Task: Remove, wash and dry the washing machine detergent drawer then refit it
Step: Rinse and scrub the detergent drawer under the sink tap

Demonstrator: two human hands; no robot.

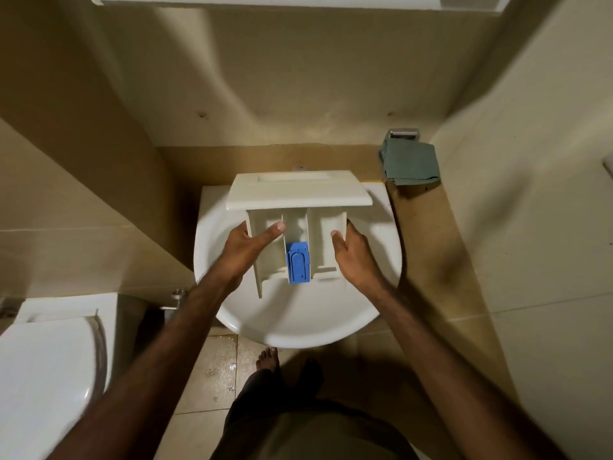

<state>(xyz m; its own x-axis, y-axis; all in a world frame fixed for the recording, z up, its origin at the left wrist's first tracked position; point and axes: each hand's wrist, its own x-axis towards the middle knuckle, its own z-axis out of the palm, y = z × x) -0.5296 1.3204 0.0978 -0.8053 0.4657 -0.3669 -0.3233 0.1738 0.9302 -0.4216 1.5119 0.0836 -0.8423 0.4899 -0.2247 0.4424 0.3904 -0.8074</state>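
Detergent drawer [298,207] sat cream-white above the sink [298,320] | blue insert [298,263] in middle compartment | left hand [247,250], right hand [353,252]: fingers clamped its side walls

The drawer [298,190] is cream with a blue insert [298,263], the sink [298,313] and toilet [43,370] are white, the cloth [411,164] is grey-green, and the walls [282,78] and floor tiles [205,376] are beige.

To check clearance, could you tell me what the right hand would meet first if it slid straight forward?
Probably the drawer's front panel: the right hand points along the detergent drawer toward it, though depth is unclear.
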